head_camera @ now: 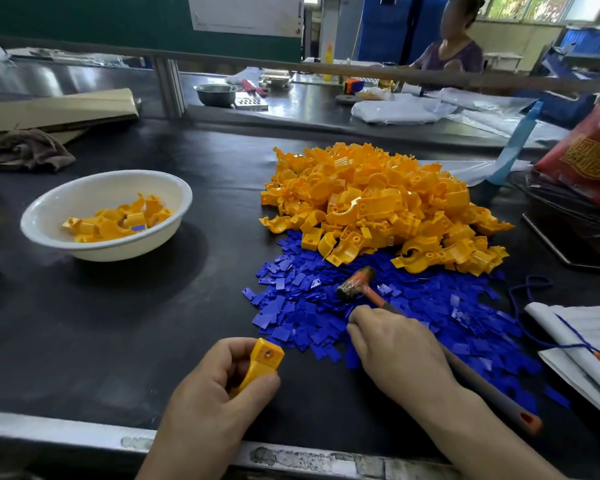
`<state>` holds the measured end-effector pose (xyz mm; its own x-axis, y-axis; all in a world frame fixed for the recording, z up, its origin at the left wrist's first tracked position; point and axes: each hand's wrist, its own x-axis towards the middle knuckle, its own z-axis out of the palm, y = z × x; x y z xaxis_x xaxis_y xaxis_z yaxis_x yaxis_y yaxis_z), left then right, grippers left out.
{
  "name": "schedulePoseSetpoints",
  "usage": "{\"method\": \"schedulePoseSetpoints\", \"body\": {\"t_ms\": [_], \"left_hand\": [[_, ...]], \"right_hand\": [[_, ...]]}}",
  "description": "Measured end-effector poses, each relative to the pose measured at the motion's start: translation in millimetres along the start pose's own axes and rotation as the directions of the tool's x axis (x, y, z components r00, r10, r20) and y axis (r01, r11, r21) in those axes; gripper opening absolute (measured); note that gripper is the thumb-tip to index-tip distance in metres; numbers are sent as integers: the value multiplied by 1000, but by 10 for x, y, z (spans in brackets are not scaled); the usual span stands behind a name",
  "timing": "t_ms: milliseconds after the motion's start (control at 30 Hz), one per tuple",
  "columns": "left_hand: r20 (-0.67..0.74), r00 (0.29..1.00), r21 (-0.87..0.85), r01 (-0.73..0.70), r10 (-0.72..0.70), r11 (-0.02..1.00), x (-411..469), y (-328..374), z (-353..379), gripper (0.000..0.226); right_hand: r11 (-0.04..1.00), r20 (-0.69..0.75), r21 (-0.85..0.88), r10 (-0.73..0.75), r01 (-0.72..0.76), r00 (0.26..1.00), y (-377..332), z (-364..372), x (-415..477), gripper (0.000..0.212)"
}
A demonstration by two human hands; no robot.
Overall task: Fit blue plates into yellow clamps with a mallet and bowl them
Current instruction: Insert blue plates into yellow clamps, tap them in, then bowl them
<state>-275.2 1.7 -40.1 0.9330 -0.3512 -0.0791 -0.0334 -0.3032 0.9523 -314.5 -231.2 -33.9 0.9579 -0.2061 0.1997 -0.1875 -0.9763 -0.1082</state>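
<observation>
My left hand (208, 393) grips one yellow clamp (262, 362) upright near the table's front edge. My right hand (399, 355) lies palm down on the near edge of the spread of blue plates (302, 306), its fingertips curled down among them. The mallet (355, 284) rests its head on the plates, and its grey handle runs under my right palm and out past the wrist. A big heap of yellow clamps (378, 202) lies behind the plates. The white bowl (49, 209) on the left holds several clamps, one showing a blue plate.
Papers with a blue cord (579, 341) lie at the right edge. A red bag (589, 157) and a wire tray sit at the far right. A brown rag (25, 147) and cardboard are at the far left. A person sits at the bench behind, beyond a rail.
</observation>
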Motion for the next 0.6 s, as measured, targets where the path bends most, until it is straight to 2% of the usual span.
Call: {"method": "schedulePoseSetpoints", "body": {"t_ms": [100,233,367,533,600], "left_hand": [[1,1000,37,-17,16,999,10,-25,6,54],[-22,999,-11,-26,26,1000,-9,9,6,49],[-47,998,-123,-42,37,992,-4,101,9,42],[45,998,-279,-36,50,960,13,257,197,46],[66,997,-306,-15,37,952,30,294,273,37]], "right_hand": [[995,-18,97,17,-16,1000,33,-20,-23,17],[945,-61,319,103,-78,993,33,-116,-85,5],[840,15,515,192,-172,981,10,-187,-139,20],[832,-10,524,221,-183,975,42,-223,-161,9],[867,-66,476,203,-148,977,28,-240,-173,8]]}}
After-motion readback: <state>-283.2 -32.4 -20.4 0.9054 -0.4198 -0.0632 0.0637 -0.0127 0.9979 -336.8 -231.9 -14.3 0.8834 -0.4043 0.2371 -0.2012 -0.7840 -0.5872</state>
